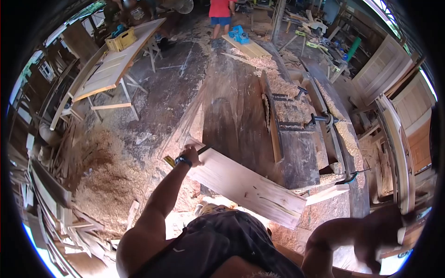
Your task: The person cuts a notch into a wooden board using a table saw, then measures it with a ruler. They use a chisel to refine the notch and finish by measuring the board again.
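Note:
My left hand [191,156], with a dark band on its wrist, is closed over the upper left end of a pale wooden board [252,187]. The board slants down to the right in front of my body, with dark cracks and knots near its lower right end. Beside that hand a yellow and black piece [169,161] sticks out, and a dark strip [203,149] lies across the board; whether they are one tool, I cannot make out. Far to the right, my right hand [373,252] is dark and smeared by motion, so its fingers do not show clearly.
A dark workbench [234,111] with clamps [320,119] and wood shavings stretches ahead. A blue power planer [238,34] rests on planks. At left, a door panel [109,69] on trestles carries a yellow crate [121,40]. A person in red [221,9] stands beyond. Scrap wood [88,231] lies left.

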`<action>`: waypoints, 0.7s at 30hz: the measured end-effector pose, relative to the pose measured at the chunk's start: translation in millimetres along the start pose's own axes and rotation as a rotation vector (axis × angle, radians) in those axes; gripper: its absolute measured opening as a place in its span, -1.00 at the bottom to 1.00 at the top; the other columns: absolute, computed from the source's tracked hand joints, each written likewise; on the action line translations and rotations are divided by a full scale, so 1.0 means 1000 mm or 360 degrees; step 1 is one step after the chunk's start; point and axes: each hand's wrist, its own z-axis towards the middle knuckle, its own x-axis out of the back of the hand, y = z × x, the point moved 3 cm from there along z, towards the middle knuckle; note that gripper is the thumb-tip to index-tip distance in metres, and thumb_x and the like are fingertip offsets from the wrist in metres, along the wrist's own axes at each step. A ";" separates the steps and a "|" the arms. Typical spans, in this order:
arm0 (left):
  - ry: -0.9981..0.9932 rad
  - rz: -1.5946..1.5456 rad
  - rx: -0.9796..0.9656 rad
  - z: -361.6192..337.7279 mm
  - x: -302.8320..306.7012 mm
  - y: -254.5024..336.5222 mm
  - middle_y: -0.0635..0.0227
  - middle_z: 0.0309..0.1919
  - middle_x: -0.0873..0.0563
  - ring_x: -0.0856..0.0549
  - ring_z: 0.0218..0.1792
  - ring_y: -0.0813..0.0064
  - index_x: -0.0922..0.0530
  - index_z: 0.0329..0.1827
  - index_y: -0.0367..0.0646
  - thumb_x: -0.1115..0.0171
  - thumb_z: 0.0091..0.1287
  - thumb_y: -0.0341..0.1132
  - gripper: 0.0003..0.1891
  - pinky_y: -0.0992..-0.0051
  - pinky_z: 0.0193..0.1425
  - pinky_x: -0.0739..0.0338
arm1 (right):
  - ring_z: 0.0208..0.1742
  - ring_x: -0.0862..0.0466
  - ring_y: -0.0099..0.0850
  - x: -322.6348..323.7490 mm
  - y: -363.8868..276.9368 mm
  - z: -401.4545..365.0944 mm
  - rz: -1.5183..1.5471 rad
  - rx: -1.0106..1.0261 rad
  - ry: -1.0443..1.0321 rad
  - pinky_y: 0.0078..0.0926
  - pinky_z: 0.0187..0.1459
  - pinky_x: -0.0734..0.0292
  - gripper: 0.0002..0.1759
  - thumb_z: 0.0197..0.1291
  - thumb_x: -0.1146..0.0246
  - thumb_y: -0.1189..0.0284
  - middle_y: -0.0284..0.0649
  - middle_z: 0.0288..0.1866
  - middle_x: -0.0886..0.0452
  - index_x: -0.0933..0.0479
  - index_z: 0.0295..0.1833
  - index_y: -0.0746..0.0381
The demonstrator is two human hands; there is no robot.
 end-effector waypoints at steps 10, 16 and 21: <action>0.0160 0.0212 -0.0113 0.029 -0.037 -0.011 -0.19 0.44 -0.41 -0.50 0.41 -0.06 -0.28 0.48 -0.39 -0.55 0.08 0.23 0.09 0.13 0.46 -0.45 | 0.75 0.25 0.04 -0.072 -0.071 0.059 -0.0452 0.0582 -0.0809 0.51 0.58 0.39 -0.29 0.39 -0.13 -0.03 -0.10 0.76 0.09 -0.30 0.59 -0.04; 0.0282 0.0107 -0.0262 0.041 -0.052 -0.021 -0.18 0.45 -0.37 -0.49 0.41 -0.05 -0.29 0.48 -0.38 -0.57 0.05 0.23 0.10 0.19 0.47 -0.44 | 0.75 0.25 0.04 -0.073 -0.082 0.060 -0.0484 0.0595 -0.0817 0.51 0.58 0.40 -0.28 0.40 -0.09 -0.04 -0.10 0.76 0.10 -0.29 0.59 -0.02; 0.0125 0.0047 -0.0075 0.031 -0.041 -0.014 -0.20 0.43 -0.37 -0.50 0.41 -0.03 -0.31 0.46 -0.41 -0.59 0.04 0.21 0.09 0.19 0.49 -0.43 | 0.75 0.26 0.04 -0.068 -0.087 0.054 -0.0436 0.0637 -0.0799 0.51 0.58 0.40 -0.28 0.41 -0.07 -0.06 -0.10 0.76 0.10 -0.29 0.59 -0.01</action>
